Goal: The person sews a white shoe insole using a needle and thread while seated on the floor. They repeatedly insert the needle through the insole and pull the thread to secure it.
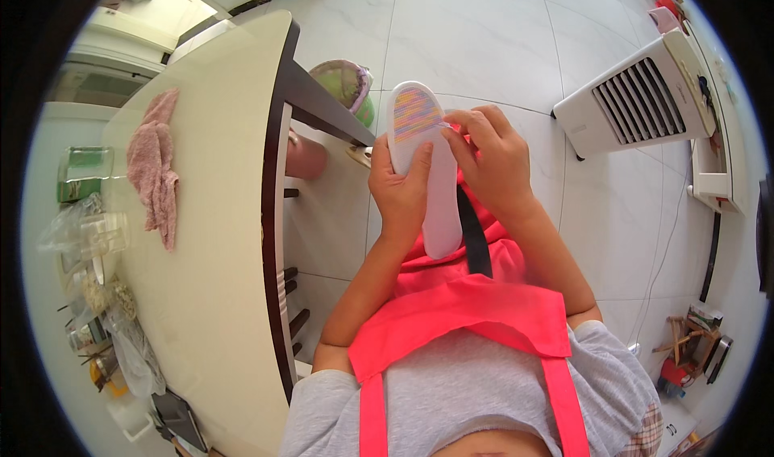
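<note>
A white shoe insole (442, 197) with multicoloured stitching across its upper end stands before me, above the lap of my red apron (459, 306). My left hand (402, 182) grips it around the middle, the thumb lying on its face. At the right edge of the stitched part, my right hand (487, 155) pinches with thumb and forefinger; something very small, perhaps a needle or thread, is between the fingertips, too small to tell. A black strap (474, 233) lies over the red cloth beneath my hands.
A cream table (224, 215) with a dark edge stands close on the left, bearing a pink towel (154, 167), plastic bags and containers. Below it are a pink bin (305, 156) and a green basket (341, 82). A white air cooler (635, 94) stands on the tiled floor at right.
</note>
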The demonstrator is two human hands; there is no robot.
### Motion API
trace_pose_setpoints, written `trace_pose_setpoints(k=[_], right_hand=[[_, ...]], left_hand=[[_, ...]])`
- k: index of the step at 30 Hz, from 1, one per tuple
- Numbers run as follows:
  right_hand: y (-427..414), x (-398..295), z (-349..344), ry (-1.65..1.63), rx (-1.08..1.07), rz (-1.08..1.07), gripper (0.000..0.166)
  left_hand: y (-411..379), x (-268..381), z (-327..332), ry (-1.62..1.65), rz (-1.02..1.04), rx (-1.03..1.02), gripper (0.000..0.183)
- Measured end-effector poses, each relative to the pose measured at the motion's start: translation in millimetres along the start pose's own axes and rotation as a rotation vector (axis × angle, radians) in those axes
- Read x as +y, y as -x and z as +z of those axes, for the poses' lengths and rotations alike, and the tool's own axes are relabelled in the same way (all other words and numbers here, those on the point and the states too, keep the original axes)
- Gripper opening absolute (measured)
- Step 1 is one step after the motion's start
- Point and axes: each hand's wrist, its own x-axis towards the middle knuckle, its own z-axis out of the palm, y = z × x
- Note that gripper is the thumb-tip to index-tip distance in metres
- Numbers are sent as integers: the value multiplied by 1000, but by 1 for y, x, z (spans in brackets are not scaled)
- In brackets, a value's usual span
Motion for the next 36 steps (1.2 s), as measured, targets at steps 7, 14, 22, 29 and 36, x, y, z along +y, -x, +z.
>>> trace_pose_setpoints(k=[7, 14, 22, 29, 36], right_hand=[[-2, 5, -1, 80, 149, -224, 9], [-1, 10, 1, -73, 67, -114, 8], [-7, 19, -28, -1211, -548, 557, 17], [6, 21, -13, -1545, -395, 789, 11], [3, 81, -18, -2169, 119, 946, 8]], left_hand=[[1, 6, -1, -5, -28, -7, 20], [1, 12, -4, 50, -9, -50, 19], [-24, 17, -34, 112, 89, -459, 19], [-16, 12, -41, 243, -112, -661, 24], [-13, 14, -22, 367, -298, -353, 28]])
